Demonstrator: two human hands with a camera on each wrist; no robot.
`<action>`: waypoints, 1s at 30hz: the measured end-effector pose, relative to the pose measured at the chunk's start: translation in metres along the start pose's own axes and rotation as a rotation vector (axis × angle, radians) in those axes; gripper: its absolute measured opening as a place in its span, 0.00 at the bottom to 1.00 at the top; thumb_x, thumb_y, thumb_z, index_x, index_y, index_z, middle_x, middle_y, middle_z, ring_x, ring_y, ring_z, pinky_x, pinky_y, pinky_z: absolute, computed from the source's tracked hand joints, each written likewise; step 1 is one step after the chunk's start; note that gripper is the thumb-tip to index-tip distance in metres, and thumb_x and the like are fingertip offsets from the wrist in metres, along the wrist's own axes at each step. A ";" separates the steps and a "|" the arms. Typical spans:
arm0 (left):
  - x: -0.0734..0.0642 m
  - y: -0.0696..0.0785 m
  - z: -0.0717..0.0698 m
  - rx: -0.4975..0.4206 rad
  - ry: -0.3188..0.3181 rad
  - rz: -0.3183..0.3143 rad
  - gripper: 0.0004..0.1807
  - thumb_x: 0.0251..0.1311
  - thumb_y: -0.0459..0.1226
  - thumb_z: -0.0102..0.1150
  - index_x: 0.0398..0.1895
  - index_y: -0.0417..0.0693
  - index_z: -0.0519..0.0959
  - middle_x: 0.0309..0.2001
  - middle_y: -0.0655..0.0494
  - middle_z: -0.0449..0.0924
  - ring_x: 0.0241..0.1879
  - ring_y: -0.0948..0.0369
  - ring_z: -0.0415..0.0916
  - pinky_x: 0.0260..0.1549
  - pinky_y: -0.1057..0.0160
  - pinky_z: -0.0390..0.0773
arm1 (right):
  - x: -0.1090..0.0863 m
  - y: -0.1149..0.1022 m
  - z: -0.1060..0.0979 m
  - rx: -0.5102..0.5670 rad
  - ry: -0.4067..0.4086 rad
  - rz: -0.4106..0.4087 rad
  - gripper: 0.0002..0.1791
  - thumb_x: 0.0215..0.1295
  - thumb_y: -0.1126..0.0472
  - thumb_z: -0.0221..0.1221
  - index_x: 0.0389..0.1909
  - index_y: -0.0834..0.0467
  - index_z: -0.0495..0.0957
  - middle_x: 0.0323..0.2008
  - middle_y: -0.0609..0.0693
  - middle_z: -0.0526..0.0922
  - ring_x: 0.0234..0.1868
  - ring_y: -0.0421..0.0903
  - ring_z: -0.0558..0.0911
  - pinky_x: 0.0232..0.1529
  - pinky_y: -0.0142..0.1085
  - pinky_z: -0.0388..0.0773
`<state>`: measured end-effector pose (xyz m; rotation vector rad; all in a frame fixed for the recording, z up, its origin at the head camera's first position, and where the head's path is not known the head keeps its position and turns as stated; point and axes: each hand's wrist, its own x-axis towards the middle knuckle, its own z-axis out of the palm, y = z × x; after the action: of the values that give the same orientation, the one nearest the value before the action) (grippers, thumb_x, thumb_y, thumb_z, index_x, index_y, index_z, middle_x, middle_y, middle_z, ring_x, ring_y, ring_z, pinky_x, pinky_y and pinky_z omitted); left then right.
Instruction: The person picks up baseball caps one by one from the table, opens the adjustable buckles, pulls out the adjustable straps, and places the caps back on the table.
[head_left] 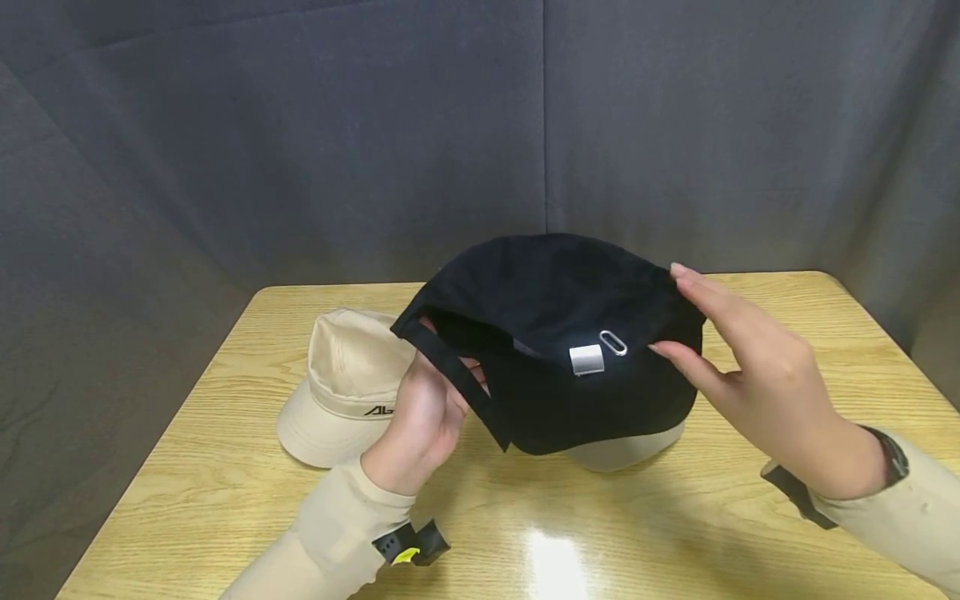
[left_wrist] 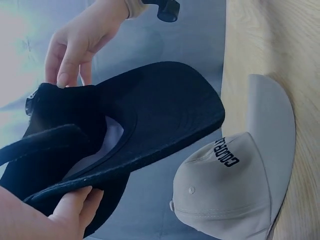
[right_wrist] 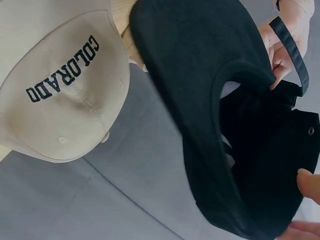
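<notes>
A black cap [head_left: 555,283] is held up above the table between both hands, its back opening toward the head camera. Its loose strap [head_left: 459,375] crosses my left hand [head_left: 423,417], whose fingers reach behind it and hold the cap's edge; the left wrist view shows left fingers [left_wrist: 80,205] bent over the rim. My right hand [head_left: 772,383] grips the cap's other side between thumb and fingers, also seen on the crown's edge in the right wrist view. On the black fabric are a silver buckle [head_left: 587,360] and a metal eyelet [head_left: 612,342].
A beige cap [head_left: 348,367] with dark lettering sits on the left of the wooden table [head_left: 187,450]. Another beige cap [right_wrist: 65,85] reads COLORADO; in the head view only its brim [head_left: 630,450] shows beneath the black cap. Grey cloth [head_left: 375,150] hangs behind.
</notes>
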<state>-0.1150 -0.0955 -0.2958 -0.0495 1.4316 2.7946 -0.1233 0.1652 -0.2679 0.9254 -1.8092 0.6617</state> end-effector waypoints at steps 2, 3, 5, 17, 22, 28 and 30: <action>-0.001 0.000 0.000 0.003 0.006 -0.006 0.25 0.74 0.56 0.28 0.35 0.50 0.70 0.25 0.56 0.73 0.28 0.61 0.75 0.34 0.64 0.76 | -0.001 0.001 -0.002 -0.019 -0.015 0.031 0.34 0.68 0.41 0.54 0.57 0.68 0.75 0.52 0.62 0.81 0.60 0.38 0.75 0.60 0.25 0.66; -0.001 0.000 0.001 0.004 0.010 -0.009 0.25 0.74 0.56 0.28 0.35 0.50 0.70 0.25 0.56 0.73 0.28 0.61 0.75 0.34 0.64 0.76 | -0.002 0.001 -0.002 -0.025 -0.025 0.047 0.35 0.68 0.40 0.54 0.58 0.68 0.74 0.53 0.62 0.80 0.60 0.38 0.75 0.59 0.24 0.66; -0.001 0.000 0.001 0.006 0.005 -0.014 0.26 0.73 0.58 0.28 0.36 0.48 0.70 0.25 0.56 0.73 0.29 0.60 0.75 0.36 0.64 0.76 | -0.003 0.001 -0.004 -0.042 -0.053 0.083 0.37 0.68 0.38 0.52 0.61 0.67 0.72 0.55 0.62 0.79 0.60 0.39 0.75 0.58 0.21 0.65; -0.005 -0.001 -0.006 -0.006 -0.103 0.015 0.32 0.62 0.67 0.39 0.24 0.51 0.74 0.22 0.59 0.78 0.35 0.59 0.78 0.43 0.59 0.75 | -0.012 0.008 -0.003 -0.018 -0.080 0.161 0.41 0.67 0.36 0.51 0.59 0.71 0.71 0.51 0.64 0.81 0.50 0.31 0.78 0.51 0.17 0.68; -0.005 0.000 -0.005 -0.046 -0.122 0.010 0.32 0.54 0.70 0.47 0.23 0.51 0.73 0.23 0.59 0.77 0.32 0.61 0.76 0.39 0.62 0.74 | -0.017 0.009 -0.002 0.004 -0.091 0.170 0.40 0.66 0.36 0.53 0.54 0.73 0.73 0.41 0.63 0.83 0.45 0.32 0.79 0.49 0.16 0.69; -0.004 0.004 -0.003 -0.071 -0.121 -0.009 0.32 0.67 0.64 0.33 0.24 0.49 0.73 0.24 0.58 0.75 0.30 0.63 0.73 0.35 0.67 0.70 | -0.024 0.010 -0.001 0.014 -0.122 0.194 0.38 0.66 0.36 0.53 0.49 0.72 0.75 0.35 0.59 0.83 0.44 0.25 0.76 0.47 0.15 0.68; -0.005 0.003 -0.002 -0.071 -0.112 -0.019 0.33 0.70 0.62 0.27 0.21 0.50 0.70 0.21 0.60 0.71 0.27 0.64 0.69 0.32 0.67 0.67 | -0.029 0.009 -0.001 0.020 -0.139 0.196 0.39 0.66 0.36 0.52 0.49 0.72 0.74 0.36 0.59 0.82 0.45 0.21 0.73 0.47 0.15 0.69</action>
<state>-0.1104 -0.0990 -0.2944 0.0915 1.3010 2.7832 -0.1234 0.1801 -0.2941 0.8305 -2.0386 0.7543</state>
